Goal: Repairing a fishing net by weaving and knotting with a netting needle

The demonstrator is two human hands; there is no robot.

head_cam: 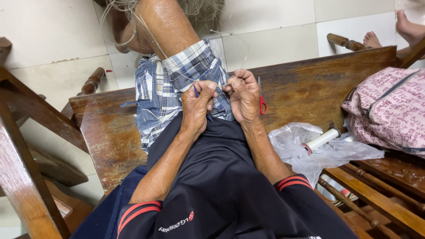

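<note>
**Inspector:** Both hands sit together over the lap. Left hand [197, 102] is curled into a closed fist around a slim blue tool [196, 91], of which only a short tip shows. Right hand [243, 95] is closed too, thumb and fingertips pinched on a thin pale line [241, 57] rising from the fingers.

**Clerk:** Surroundings, largest first?

**Inspector:** Dark wooden bench [310, 90], worn, under the seated person. Plaid shorts [170, 88] across it, directly beneath the hands. Pink patterned bag [389, 110] at the bench's right end. Crumpled clear plastic bag [305, 152] near the right forearm, white spool [322, 140] lying on it. Red-handled scissors [262, 101] on the bench just beside the right hand. Fine netting [124, 13] bunched around the raised knee at top.
</note>
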